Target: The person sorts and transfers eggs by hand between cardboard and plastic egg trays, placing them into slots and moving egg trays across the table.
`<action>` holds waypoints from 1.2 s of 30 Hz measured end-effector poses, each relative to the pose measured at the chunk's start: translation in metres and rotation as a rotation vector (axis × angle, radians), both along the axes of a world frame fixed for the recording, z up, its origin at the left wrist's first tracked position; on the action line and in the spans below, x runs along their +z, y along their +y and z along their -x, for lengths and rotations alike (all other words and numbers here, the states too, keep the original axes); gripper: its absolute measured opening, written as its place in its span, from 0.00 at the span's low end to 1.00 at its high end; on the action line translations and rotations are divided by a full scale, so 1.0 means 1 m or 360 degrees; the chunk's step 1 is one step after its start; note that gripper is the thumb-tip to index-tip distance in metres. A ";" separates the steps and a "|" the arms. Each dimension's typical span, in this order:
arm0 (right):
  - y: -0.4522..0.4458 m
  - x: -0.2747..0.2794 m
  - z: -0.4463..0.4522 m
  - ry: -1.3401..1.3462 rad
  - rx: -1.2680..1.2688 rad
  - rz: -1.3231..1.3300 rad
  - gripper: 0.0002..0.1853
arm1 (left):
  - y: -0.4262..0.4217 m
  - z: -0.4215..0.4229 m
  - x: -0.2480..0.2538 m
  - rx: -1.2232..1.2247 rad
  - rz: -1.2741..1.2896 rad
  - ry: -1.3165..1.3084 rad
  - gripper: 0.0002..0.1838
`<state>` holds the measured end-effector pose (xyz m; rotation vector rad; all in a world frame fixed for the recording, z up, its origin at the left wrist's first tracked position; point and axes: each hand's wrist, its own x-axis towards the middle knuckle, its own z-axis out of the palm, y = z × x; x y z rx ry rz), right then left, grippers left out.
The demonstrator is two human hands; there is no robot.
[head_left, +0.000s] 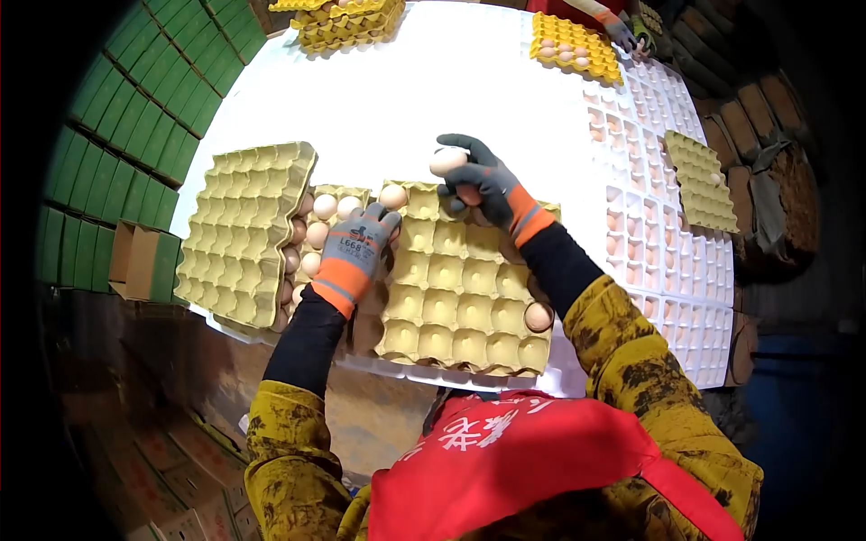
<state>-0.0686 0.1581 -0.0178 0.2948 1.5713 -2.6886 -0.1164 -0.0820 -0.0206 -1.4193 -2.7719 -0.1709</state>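
My left hand (354, 252), in a grey and orange glove, has its fingers bent over eggs at the right side of a tray of eggs (317, 236). My right hand (487, 187) is raised over the top of a mostly bare yellow egg tray (444, 304), its fingers curled round a pale egg (447, 162) and a browner egg (468, 194). A pale egg (392, 197) sits at that tray's top left corner, and a brown egg (538, 316) near its lower right. An empty pulp tray (242, 233) leans over eggs at the left.
White egg trays (622, 194) cover the table's right side, with a pulp tray (702, 183) on top. Yellow trays (350, 27) are stacked at the back left. Another person's gloved hand (622, 34) is beside an orange tray (577, 50). Green boxes (135, 108) stand left.
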 end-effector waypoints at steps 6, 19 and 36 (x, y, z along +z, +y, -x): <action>-0.046 -0.010 0.040 0.0433 0.0109 -0.2691 0.28 | -0.020 -0.013 0.005 0.0313 -0.1072 -0.0372 0.22; 0.194 0.008 -0.241 -0.0385 -0.0394 -0.1475 0.32 | 0.068 -0.227 0.027 0.0304 -0.1426 -0.1546 0.25; 0.153 -0.102 -0.324 0.0159 -0.0266 -0.1538 0.16 | 0.199 -0.367 -0.119 0.0332 -0.1194 -0.0848 0.28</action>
